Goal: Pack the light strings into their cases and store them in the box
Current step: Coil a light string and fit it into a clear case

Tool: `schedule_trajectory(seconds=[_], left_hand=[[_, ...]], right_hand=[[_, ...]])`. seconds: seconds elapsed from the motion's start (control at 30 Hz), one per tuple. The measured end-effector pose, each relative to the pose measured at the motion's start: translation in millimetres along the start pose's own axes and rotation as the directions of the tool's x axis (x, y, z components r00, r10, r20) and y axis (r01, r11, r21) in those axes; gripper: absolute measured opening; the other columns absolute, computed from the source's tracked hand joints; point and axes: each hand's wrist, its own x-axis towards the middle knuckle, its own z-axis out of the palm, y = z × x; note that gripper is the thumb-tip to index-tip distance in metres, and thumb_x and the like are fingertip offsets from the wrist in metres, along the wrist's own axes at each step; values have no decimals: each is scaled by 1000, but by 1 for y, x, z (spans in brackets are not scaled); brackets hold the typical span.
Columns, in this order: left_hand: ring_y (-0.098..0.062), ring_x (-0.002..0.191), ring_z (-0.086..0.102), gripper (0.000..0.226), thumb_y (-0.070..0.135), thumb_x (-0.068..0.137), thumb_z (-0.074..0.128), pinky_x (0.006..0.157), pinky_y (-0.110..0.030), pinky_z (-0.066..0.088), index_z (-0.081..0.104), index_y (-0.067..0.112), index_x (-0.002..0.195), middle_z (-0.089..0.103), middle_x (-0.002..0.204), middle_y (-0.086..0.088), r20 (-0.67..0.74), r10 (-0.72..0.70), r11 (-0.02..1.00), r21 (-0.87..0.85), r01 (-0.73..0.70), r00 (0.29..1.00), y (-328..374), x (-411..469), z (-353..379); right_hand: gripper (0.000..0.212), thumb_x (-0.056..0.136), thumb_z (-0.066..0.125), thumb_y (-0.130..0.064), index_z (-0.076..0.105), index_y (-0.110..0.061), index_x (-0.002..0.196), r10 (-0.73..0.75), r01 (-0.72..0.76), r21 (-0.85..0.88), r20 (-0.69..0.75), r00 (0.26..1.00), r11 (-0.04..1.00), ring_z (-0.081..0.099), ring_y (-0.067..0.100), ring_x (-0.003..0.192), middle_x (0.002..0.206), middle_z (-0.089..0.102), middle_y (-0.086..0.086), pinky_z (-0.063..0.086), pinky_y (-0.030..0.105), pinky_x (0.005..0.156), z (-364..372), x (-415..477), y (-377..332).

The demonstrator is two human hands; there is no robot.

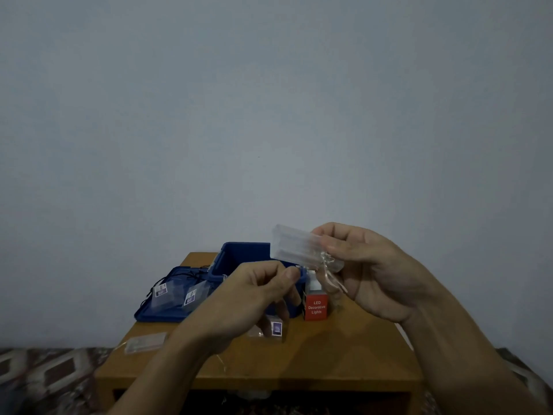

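Note:
My right hand [368, 271] holds a clear plastic case [296, 245] raised above the table, with a thin light string [330, 278] hanging out of its near end. My left hand [257, 295] is pinched just left of that string, at the case's lower end; whether it grips the wire is unclear. Behind the hands stands an open blue box [239, 256]. Its blue lid [163, 313] lies to the left with two packed clear cases [176, 292] and dark wires on it.
A red carton reading "LED Decorative Lights" [315, 307] stands on the wooden table [344, 363]. A small packed case [273, 329] lies under my left hand. Another clear case [145, 344] with wire lies near the table's left front edge. Patterned carpet surrounds the table.

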Motion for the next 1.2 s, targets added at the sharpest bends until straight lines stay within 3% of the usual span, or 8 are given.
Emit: schedule_trajectory(seconds=[0.17, 0.27, 0.4, 0.57, 0.8, 0.97, 1.1, 1.2], left_hand=[[-13, 45, 43, 40, 38, 89, 59, 43, -23, 28, 59, 0, 79, 54, 57, -4, 45, -45, 999, -8, 45, 998, 14, -1, -12], [-12, 42, 29, 37, 39, 92, 60, 42, -22, 21, 57, 11, 68, 45, 50, 0, 31, -75, 994, -83, 77, 997, 24, 5, -20], [-9, 40, 29, 39, 37, 97, 60, 40, -18, 25, 64, 11, 68, 42, 48, 4, -28, -103, 993, 51, 104, 994, 37, 9, -18], [-7, 41, 35, 37, 30, 99, 58, 41, -16, 29, 75, 6, 77, 49, 49, 5, -108, -43, 988, 143, 59, 993, 42, 5, -11], [-11, 52, 46, 29, 32, 96, 56, 47, -19, 37, 75, 18, 80, 59, 61, 0, -206, 196, 972, 172, -161, 959, 27, -16, 15], [-6, 40, 35, 29, 26, 96, 60, 41, -17, 29, 72, 5, 81, 52, 58, -3, -248, 17, 988, -147, -55, 969, 13, -18, 19], [-9, 36, 33, 30, 27, 92, 67, 40, -23, 28, 62, 0, 79, 47, 49, -1, -322, -121, 942, -335, 6, 939, 6, -15, 27], [-12, 40, 27, 32, 31, 91, 68, 45, -27, 22, 59, 4, 76, 42, 51, -4, -263, -119, 904, -428, -5, 958, 5, -13, 27]], right_hand=[[50, 60, 96, -37, 74, -10, 95, 69, -64, -160, 26, 997, 985, 57, 24, 66, 90, 60, 20, 56, 24, 53, -5, -8, -5], [40, 72, 88, -34, 70, -11, 99, 130, -111, -366, 25, 991, 924, 61, 23, 63, 89, 67, 18, 55, 28, 55, -6, -8, -2], [29, 89, 76, -31, 61, -11, 103, 168, -187, -682, -94, 981, 707, 63, 25, 66, 88, 70, 25, 53, 38, 62, -1, -6, 4], [24, 91, 72, -34, 53, -25, 101, 69, -234, -843, -230, 971, 484, 73, 14, 71, 88, 72, 3, 62, 46, 74, 6, -4, 15], [39, 95, 67, -33, 45, -40, 127, -219, -67, -832, -221, 950, 550, 73, 13, 86, 94, 64, -10, 64, 40, 72, 4, 0, 24], [23, 93, 72, -26, 67, -35, 114, -232, 7, -714, -218, 948, 700, 76, 23, 77, 89, 65, -9, 62, 50, 79, 2, -1, 22], [20, 92, 73, -23, 70, -25, 112, -203, 1, -598, -271, 941, 802, 76, 22, 80, 82, 66, -11, 63, 47, 79, 5, 0, 27], [24, 91, 73, -20, 70, -25, 115, -196, 24, -512, -286, 938, 859, 75, 19, 80, 81, 67, -5, 64, 42, 78, 8, 3, 28]])
